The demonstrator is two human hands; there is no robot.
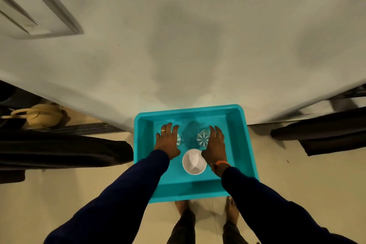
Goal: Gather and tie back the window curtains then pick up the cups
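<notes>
Down inside the blue tray [240,138] are both of my hands. My left hand [167,141] lies over a clear glass cup [178,139] near the far left part of the tray. Its fingers are spread over the top of the cup, and only a bit of glass peeks out by my thumb side. I cannot tell if the fingers are squeezing it. A ring [163,130] sits on one finger.

My right hand [216,145] is on a second glass cup [203,138], near the far middle of the tray. Its fingers curve along the right side of that cup, and the star pattern of the glass shows beside them. An orange band [221,162] goes around that wrist.

Between my two hands, closer to the near edge of the tray, stands a white cup [194,161] with its open side up. My right thumb is just beside its rim.

The tray's far end rests on a white bed [178,35], and its near end sticks out over the floor [79,188]. My bare feet [231,210] show below it. Dark curtains [59,150] hang low at the left and the right.
</notes>
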